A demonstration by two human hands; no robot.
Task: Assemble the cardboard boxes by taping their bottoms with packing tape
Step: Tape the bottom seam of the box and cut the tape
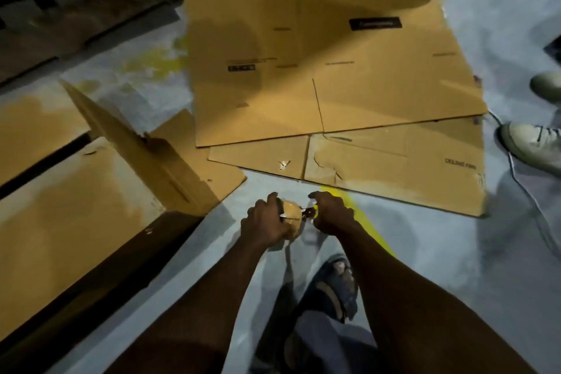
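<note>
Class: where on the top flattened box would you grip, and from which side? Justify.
Its near edge, from the person's side: the top flattened box lies flat on another sheet, so probably only edges can be pinched, and this is nearest.

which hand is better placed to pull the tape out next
Right, probably: the right hand pinches at the edge of the tape roll, seemingly its loose end, while the left hand grips the roll.

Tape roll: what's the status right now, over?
Left hand grips the tape roll; right hand pinches at its edge. Flattened cardboard boxes ahead on floor, untaped. Nothing between.
</note>
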